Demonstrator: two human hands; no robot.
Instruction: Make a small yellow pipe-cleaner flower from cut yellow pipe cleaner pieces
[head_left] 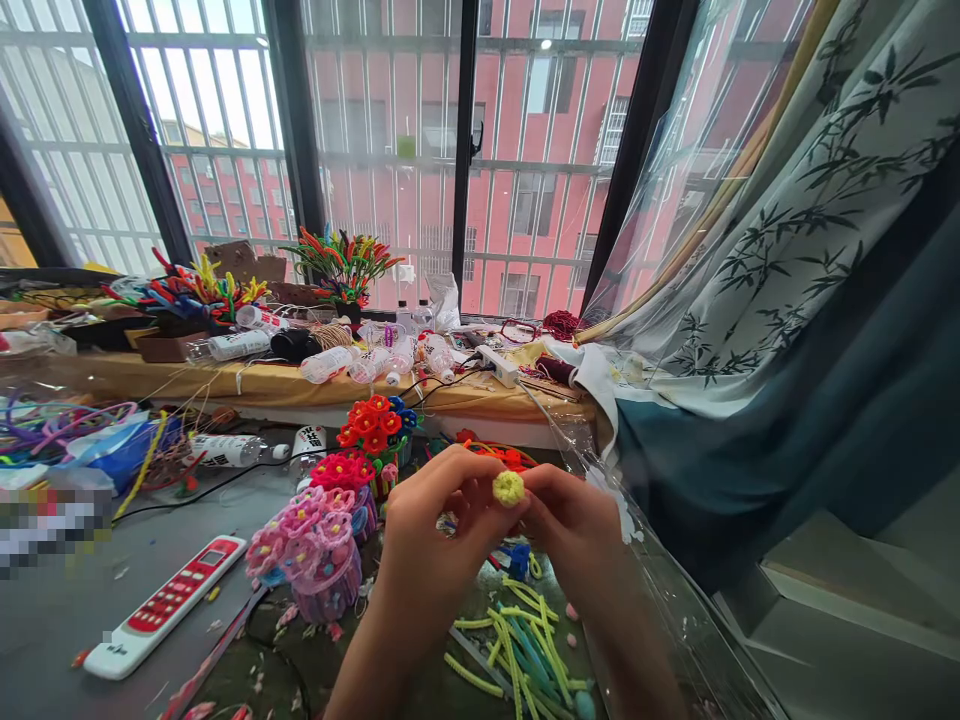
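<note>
Between the fingertips of both hands is a small yellow coil (pixel 508 488), round and fuzzy like wound pipe cleaner. My left hand (pixel 442 515) pinches it from the left with thumb and index finger. From the right, the fingertips of my right hand (pixel 574 510) close on its edge. Below the hands lie loose yellow-green pipe cleaners (pixel 514 640) in a pile. A small blue piece (pixel 517 560) rests just under the fingers. Left of my left hand stands a pot of pink pipe-cleaner flowers (pixel 322 550), with red flowers (pixel 371 425) behind it.
A white and red remote control (pixel 169 605) lies at the left. Plastic bottles (pixel 232 450) lie on the table and along the window sill (pixel 225 385). A power strip (pixel 497 365) with a cable sits on the sill. A curtain (pixel 750 430) hangs at the right.
</note>
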